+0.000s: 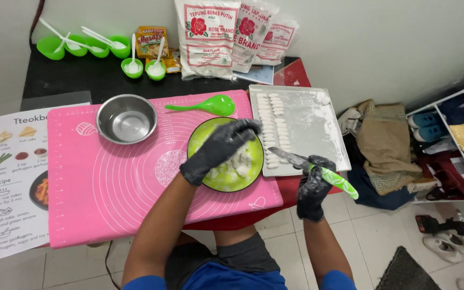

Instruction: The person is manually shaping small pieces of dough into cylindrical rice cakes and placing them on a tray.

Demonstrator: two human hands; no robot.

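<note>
left hand (pixel 224 147) is reaching into the green bowl (pixel 225 156) on the pink mat (pixel 108 182), fingers curled around a white dough lump (pixel 237 161). right hand (pixel 315 185) is gripping a green-handled knife (pixel 318 171) closed, blade over the metal tray (pixel 318 123). tray is holding two rows of cut pieces (pixel 272 129), right side bare. dough is remaining in bowl, so roughly midway.

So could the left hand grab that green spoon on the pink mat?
Probably yes: the left hand is over the green bowl, and the green spoon lies just beyond it with nothing between.
</note>
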